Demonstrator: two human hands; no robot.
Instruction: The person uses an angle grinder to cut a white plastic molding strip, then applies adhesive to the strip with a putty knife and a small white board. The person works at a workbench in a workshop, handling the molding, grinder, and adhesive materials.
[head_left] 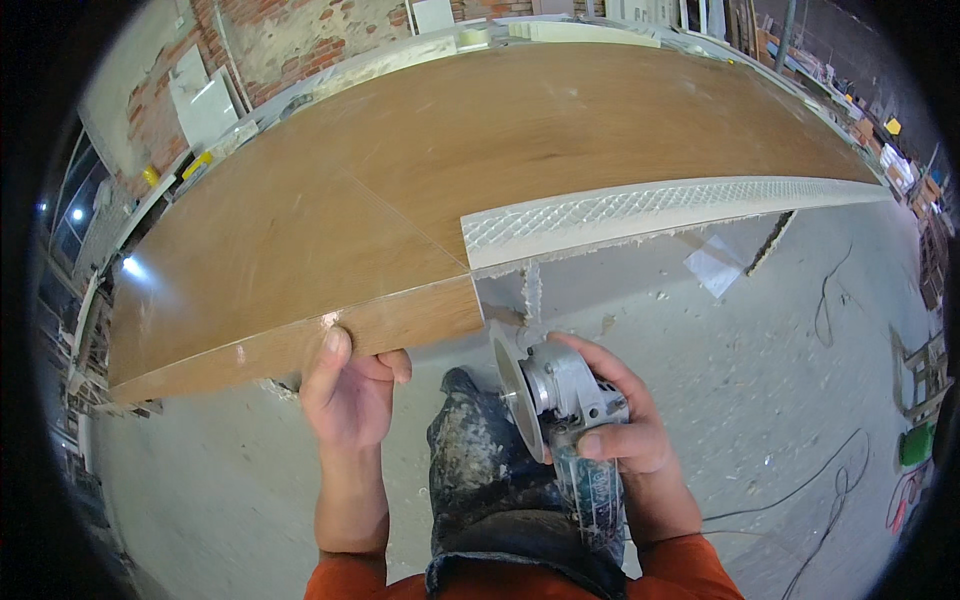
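**Grinder held at the slab's cut edge**

Head view: Your right hand (618, 425) was wrapped tight around the body of an angle grinder (560, 420), fingers closed over its grey gear housing and thumb across the dark blue-green casing. The grinder's disc (508, 385) stood on edge, facing your left, just below the near edge of the wood-look slab (400, 190). Whether the disc touched the slab could not be told.

Your left hand (348, 395) gripped the slab's near edge from below, thumb laid up on the brown edge face beside a small pale chip, the other fingers curled underneath. The slab was large and brown, spread across most of the view, with a faint seam running diagonally to the corner where the brown surface ended. To the right of that corner ran a white strip with mesh backing (640, 215), its lower edge ragged.

Between your forearms a dusty, stained trouser knee (480, 470) rose toward the slab. Under everything lay a grey concrete floor (760, 400), with thin cables (830, 490) trailing at the right. A brick wall (300, 40) stood behind the slab.
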